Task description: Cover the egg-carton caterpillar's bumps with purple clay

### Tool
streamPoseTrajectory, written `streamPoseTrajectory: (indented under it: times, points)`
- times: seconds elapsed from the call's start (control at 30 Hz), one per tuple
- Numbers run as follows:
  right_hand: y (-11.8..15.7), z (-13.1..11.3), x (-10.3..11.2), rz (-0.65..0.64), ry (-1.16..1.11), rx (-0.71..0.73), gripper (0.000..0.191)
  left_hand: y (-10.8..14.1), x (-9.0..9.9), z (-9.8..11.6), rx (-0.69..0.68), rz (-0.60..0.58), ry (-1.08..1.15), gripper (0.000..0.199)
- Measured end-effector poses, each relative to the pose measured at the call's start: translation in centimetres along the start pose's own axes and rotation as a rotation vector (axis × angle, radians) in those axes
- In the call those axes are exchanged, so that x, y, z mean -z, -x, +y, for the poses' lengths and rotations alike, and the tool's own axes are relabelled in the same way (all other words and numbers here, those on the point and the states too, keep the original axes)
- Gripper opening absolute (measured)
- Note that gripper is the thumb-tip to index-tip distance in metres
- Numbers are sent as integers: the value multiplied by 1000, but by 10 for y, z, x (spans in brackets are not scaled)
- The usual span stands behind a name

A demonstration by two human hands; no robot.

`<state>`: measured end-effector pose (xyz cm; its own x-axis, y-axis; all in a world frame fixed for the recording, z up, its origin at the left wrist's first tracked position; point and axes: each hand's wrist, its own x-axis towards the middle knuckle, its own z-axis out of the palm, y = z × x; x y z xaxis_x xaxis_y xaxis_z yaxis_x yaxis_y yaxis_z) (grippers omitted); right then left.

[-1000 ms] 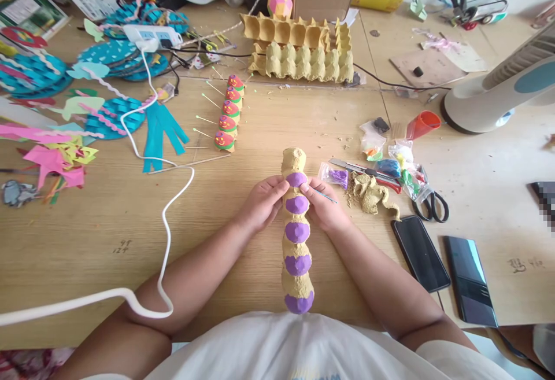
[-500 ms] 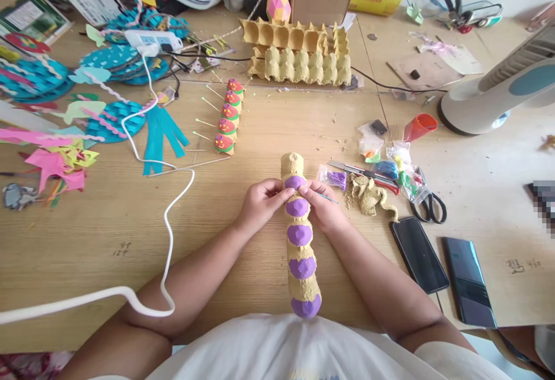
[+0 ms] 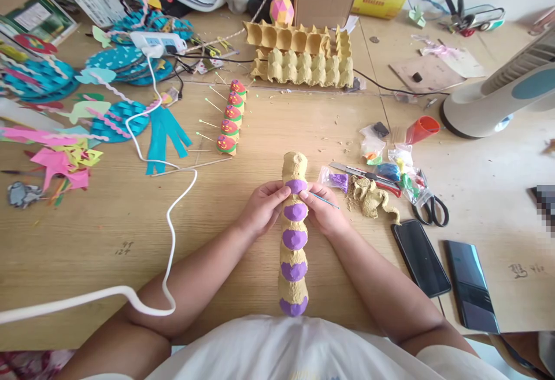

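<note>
A long strip of egg carton (image 3: 293,255) points away from my body, its bumps capped with purple clay. My left hand (image 3: 265,206) grips its left edge near the far end, thumb on a purple cap (image 3: 296,186). On the opposite side my right hand (image 3: 323,211) holds the same part between thumb and fingers, with a thin blue stick (image 3: 325,200) also in it. The farthest bump is bare carton. Beyond my right hand lies a bag of purple clay (image 3: 338,181). The fingers under the strip are partly hidden.
Clay bags, a craft knife (image 3: 353,170), scissors (image 3: 436,211) and two phones (image 3: 422,257) lie at the right. A white fan (image 3: 477,108) stands behind them. A painted carton caterpillar (image 3: 229,125) is at left centre, near a white cable (image 3: 171,218). Egg cartons (image 3: 310,67) sit at the back.
The strip's near end has swung left, so it now lies straighter. Both hands keep their hold near the far end. The whole view has shifted slightly.
</note>
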<state>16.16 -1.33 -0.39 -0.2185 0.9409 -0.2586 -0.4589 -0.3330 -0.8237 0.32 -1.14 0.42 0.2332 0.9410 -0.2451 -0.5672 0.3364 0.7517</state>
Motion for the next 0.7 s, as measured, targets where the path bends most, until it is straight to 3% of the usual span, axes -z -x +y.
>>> streamPoseTrajectory:
  times: [0.37, 0.53, 0.7]
  points:
    - [1, -3, -3, 1, -62, -16, 40, 0, 3, 2, 73, -60, 13, 39]
    - [1, -2, -2, -26, -75, -5, 39, -2, 6, 0, 86, 0, 37, 33]
    - [0, 0, 2, -37, 65, 67, 32, -3, 5, 1, 70, 17, 64, 38]
